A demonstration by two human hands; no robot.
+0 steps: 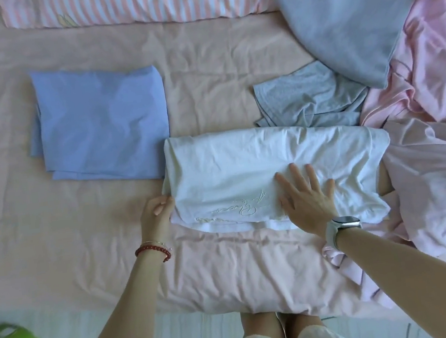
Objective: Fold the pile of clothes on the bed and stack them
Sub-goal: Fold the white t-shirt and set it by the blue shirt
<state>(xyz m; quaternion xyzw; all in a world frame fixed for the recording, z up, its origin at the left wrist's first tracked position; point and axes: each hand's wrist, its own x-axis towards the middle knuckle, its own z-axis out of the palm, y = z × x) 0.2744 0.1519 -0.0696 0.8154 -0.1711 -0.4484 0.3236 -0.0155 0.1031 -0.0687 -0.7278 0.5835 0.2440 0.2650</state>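
Fingers (296, 176) flat, shirt (243, 163) lengthwise L-R

Left hand (156, 211) curled, pinching; right hand (305, 198) flat, fingers spread.

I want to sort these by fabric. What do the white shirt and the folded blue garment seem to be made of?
White shirt: probably soft cotton jersey, matte; it shows fine soft wrinkles and a script design that looks embroidered. Folded blue garment: thin, smooth fabric, matte, possibly cotton knit; it lies flat with soft creases. The weave is too small to confirm.
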